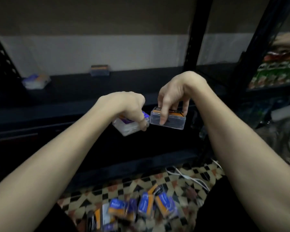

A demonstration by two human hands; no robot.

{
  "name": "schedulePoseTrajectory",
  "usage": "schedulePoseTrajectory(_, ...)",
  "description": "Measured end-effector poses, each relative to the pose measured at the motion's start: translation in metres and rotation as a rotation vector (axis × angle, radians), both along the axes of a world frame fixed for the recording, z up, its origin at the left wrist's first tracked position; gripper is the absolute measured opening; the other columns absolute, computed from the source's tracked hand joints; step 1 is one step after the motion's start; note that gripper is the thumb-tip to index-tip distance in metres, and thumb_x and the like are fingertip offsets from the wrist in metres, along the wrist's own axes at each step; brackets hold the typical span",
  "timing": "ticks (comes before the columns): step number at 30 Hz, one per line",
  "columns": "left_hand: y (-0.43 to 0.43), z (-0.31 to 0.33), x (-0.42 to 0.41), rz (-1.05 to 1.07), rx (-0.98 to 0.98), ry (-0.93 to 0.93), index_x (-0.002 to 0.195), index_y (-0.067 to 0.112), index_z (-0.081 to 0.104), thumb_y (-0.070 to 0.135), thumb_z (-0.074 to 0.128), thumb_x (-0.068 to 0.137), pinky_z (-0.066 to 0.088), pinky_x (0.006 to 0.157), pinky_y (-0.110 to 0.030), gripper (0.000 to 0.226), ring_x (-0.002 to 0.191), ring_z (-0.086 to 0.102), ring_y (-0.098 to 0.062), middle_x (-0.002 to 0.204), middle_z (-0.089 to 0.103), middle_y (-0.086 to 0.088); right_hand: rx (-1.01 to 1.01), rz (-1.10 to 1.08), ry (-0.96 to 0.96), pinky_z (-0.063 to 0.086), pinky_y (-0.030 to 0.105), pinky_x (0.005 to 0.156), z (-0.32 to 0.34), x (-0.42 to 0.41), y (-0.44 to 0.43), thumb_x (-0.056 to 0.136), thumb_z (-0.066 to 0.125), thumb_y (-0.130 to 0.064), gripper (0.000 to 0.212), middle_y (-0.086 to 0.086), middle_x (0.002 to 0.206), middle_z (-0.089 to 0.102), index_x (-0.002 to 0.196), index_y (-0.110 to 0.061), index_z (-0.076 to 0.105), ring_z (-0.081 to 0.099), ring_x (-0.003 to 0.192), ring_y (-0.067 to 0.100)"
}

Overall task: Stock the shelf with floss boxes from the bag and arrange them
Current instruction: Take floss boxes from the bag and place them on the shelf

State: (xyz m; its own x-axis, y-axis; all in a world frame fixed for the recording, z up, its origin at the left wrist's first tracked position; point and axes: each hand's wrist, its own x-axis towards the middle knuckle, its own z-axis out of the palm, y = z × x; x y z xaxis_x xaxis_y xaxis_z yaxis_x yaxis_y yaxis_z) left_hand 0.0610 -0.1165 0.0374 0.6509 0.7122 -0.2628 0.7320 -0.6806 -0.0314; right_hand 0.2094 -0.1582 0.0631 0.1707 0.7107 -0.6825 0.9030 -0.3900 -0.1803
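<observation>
- Two bare forearms reach forward from the bottom edge, over a blurred heap of floss boxes (141,210) on the floor. Whether a bag surrounds the heap is too blurred to tell.
- Left hand (129,106) curls its fingers round a white and purple floss box (126,126), tilted, in the air in front of the shelf (74,91).
- Right hand (176,92) pinches a clear floss box (172,120) from above, thumb on the near face. The two held boxes are just beside each other.
- On the dark shelf, well apart, one orange-banded box (100,70) stands at the back and a pale box (36,81) lies to the left.
- Judged from this, stocking has barely started: two boxes placed, two in hand, many below, no row formed.
- Room is dim. A pale wall (107,47) lies behind, a black post (196,39) rises at right, and colourful packets (274,71) fill the neighbouring rack.
- Patterned tile floor (157,183) carries a white cable (191,178).
</observation>
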Motion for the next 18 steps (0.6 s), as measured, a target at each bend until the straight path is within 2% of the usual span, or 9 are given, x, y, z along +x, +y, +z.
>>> schedulePoseTrajectory(4, -0.003, -0.055, -0.009, 0.101, -0.298, 0.211, 0.093, 0.017, 0.058, 0.045, 0.086, 0.064, 0.059, 0.079, -0.040, 0.049, 0.083, 0.067, -0.026, 0.093, 0.065, -0.005, -0.156, 0.037, -0.001, 0.058, 0.051, 0.085, -0.075, -0.027, 0.006, 0.055, 0.095, -0.031, 0.053, 0.012, 0.107, 0.074, 0.100, -0.013, 0.073, 0.069, 0.105, 0.029)
schedulePoseTrajectory(7, -0.004, -0.104, -0.013, 0.165, -0.364, 0.236, 0.115, 0.017, 0.057, 0.040, 0.083, 0.071, 0.055, 0.073, -0.035, 0.056, 0.089, 0.062, -0.023, 0.101, 0.060, -0.005, -0.158, 0.037, -0.040, 0.059, 0.049, 0.083, -0.140, -0.045, 0.008, 0.049, 0.096, -0.034, 0.054, 0.010, 0.109, 0.068, 0.091, -0.019, 0.064, 0.064, 0.105, 0.030)
schedulePoseTrajectory(9, -0.007, -0.151, -0.018, 0.218, -0.373, 0.186, 0.120, 0.014, 0.059, 0.039, 0.082, 0.074, 0.051, 0.067, -0.030, 0.058, 0.085, 0.060, -0.020, 0.100, 0.060, -0.003, -0.137, 0.030, -0.041, 0.060, 0.044, 0.077, -0.191, -0.054, 0.007, 0.051, 0.095, -0.036, 0.053, 0.009, 0.102, 0.067, 0.089, -0.018, 0.062, 0.066, 0.095, 0.028)
schedulePoseTrajectory(10, -0.008, -0.181, -0.021, 0.251, -0.374, 0.163, 0.122, 0.013, 0.059, 0.040, 0.082, 0.074, 0.052, 0.069, -0.030, 0.060, 0.085, 0.060, -0.020, 0.102, 0.061, -0.004, -0.132, 0.017, -0.027, 0.060, 0.040, 0.072, -0.218, -0.058, 0.004, 0.054, 0.094, -0.036, 0.051, 0.008, 0.097, 0.068, 0.088, -0.016, 0.062, 0.067, 0.088, 0.026)
schedulePoseTrajectory(12, -0.010, -0.241, -0.028, 0.334, -0.370, 0.071, 0.128, 0.009, 0.053, 0.039, 0.084, 0.072, 0.054, 0.080, -0.032, 0.070, 0.098, 0.062, -0.025, 0.114, 0.062, -0.008, -0.091, -0.008, 0.000, 0.057, 0.034, 0.065, -0.268, -0.062, -0.001, 0.058, 0.092, -0.034, 0.046, 0.006, 0.094, 0.068, 0.086, -0.012, 0.062, 0.067, 0.080, 0.023)
schedulePoseTrajectory(14, -0.016, -0.293, -0.034, 0.413, -0.375, -0.027, 0.132, 0.006, 0.044, 0.037, 0.084, 0.072, 0.050, 0.087, -0.036, 0.078, 0.114, 0.058, -0.031, 0.126, 0.058, -0.012, -0.071, -0.041, 0.022, 0.053, 0.032, 0.069, -0.310, -0.065, -0.009, 0.058, 0.092, -0.033, 0.053, 0.006, 0.100, 0.065, 0.096, -0.009, 0.063, 0.066, 0.090, 0.026)
schedulePoseTrajectory(16, -0.021, -0.338, -0.039, 0.471, -0.386, -0.078, 0.131, 0.007, 0.041, 0.033, 0.081, 0.076, 0.048, 0.089, -0.039, 0.073, 0.118, 0.055, -0.033, 0.127, 0.056, -0.012, -0.052, -0.067, 0.044, 0.051, 0.032, 0.076, -0.350, -0.067, -0.014, 0.061, 0.091, -0.033, 0.065, 0.008, 0.113, 0.063, 0.112, -0.009, 0.060, 0.064, 0.103, 0.028)
schedulePoseTrajectory(18, -0.028, -0.372, -0.046, 0.506, -0.384, -0.060, 0.126, 0.008, 0.043, 0.034, 0.078, 0.079, 0.048, 0.086, -0.039, 0.064, 0.114, 0.056, -0.032, 0.123, 0.057, -0.012, -0.053, -0.095, 0.060, 0.053, 0.034, 0.079, -0.381, -0.071, -0.022, 0.065, 0.089, -0.035, 0.057, 0.008, 0.119, 0.064, 0.107, -0.013, 0.057, 0.062, 0.099, 0.028)
